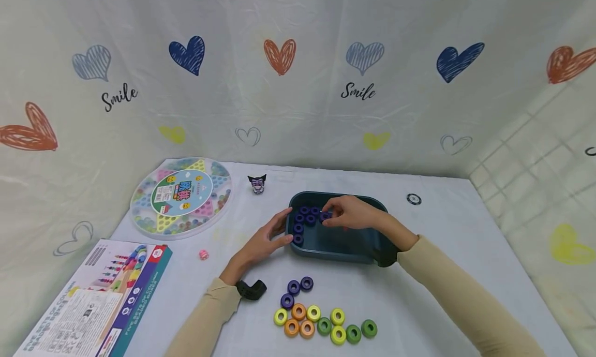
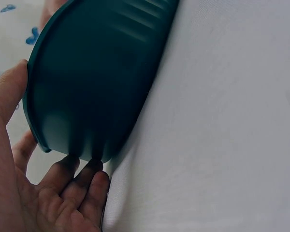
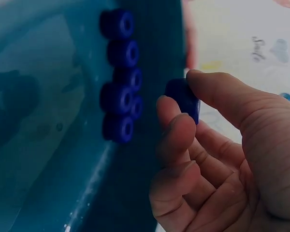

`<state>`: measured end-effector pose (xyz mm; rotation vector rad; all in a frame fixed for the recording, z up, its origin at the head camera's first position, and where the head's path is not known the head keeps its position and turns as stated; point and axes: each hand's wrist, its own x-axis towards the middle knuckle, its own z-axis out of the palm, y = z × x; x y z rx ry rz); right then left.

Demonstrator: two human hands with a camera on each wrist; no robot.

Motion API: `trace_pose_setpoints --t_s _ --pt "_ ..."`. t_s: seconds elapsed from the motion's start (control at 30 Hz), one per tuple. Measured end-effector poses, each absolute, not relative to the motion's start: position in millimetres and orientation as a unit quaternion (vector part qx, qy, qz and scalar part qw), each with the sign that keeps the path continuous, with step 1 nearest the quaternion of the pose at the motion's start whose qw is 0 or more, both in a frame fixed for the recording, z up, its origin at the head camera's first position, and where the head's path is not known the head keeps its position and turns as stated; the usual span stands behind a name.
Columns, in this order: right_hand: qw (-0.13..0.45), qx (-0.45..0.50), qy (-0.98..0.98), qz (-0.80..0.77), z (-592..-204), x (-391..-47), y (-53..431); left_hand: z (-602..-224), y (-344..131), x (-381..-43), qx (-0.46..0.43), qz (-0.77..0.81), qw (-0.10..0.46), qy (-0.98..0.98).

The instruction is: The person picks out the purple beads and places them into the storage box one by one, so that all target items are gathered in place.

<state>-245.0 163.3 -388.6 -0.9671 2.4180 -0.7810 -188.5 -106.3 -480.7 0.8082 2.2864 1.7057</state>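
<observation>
A dark green rectangular tray (image 1: 354,246) stands at mid-table. My left hand (image 1: 262,241) holds its left end, thumb at the front corner and other fingertips along the end wall and rim; the left wrist view shows the fingertips against the outer wall (image 2: 87,96). Over the tray, my right hand (image 1: 352,212) pinches a dark blue ring bead (image 3: 183,99) between thumb and fingers. Several matching blue beads (image 3: 121,53) sit in the tray's left part, some along its end. In front of the tray lie more blue beads (image 1: 294,287).
Nearer the front lie several orange beads (image 1: 292,327), yellow beads (image 1: 338,335) and green beads (image 1: 354,334). At left are a bead-set box (image 1: 93,300), a round game board (image 1: 181,197) and a pink die (image 1: 203,254). A small figure (image 1: 257,184) and a chip (image 1: 414,199) lie farther back.
</observation>
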Motion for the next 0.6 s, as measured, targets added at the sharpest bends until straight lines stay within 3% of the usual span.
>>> trace_pose_setpoints --t_s 0.27,0.6 --pt "0.258 -0.359 0.865 -0.236 -406 -271 149 -493 -106 -193 0.258 0.571 0.085 0.775" --pt "0.343 -0.356 0.838 -0.23 -415 -274 128 -504 -108 -198 0.249 0.572 0.08 0.777"
